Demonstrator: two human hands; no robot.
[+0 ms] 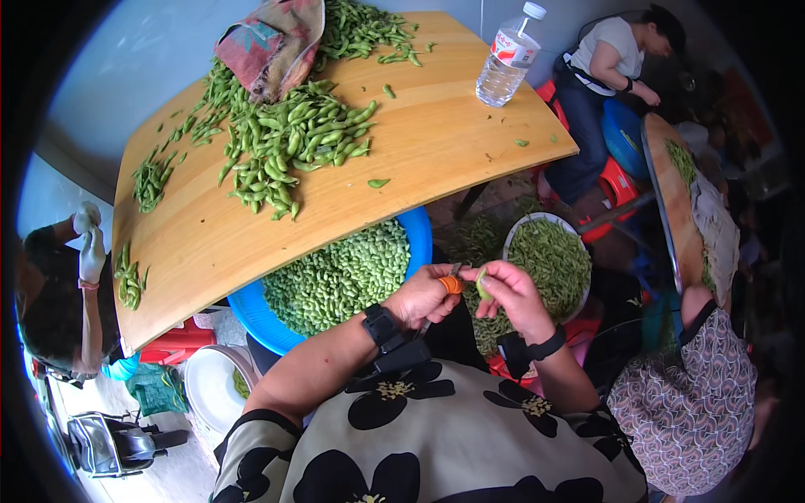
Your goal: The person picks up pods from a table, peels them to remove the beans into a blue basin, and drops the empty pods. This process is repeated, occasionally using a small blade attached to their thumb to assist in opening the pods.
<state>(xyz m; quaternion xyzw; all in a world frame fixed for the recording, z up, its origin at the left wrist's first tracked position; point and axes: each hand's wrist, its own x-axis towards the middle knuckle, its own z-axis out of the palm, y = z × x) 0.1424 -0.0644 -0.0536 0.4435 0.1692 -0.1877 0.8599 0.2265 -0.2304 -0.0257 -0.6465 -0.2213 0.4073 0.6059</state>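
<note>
My left hand [429, 295], with orange wrapping [451, 285] on a finger, is curled around a thin metal tool that shows above and below it; its kind is unclear. Close beside it, my right hand [510, 294] pinches a green soybean pod [483, 285] between thumb and fingers. Below and left of my hands, partly under the table edge, a blue plastic basin [422, 234] holds shelled green beans [339, 276]. A white bucket [534, 217] full of pods or empty hulls [550, 267] stands to the right.
On the wooden table [434, 141] lie heaped soybean pods [295, 132], a patterned cloth sack [270, 50] and a water bottle [506, 60]. A white tub [217, 383] stands at lower left. Other people sit at right and left; a second table [682, 236] is at right.
</note>
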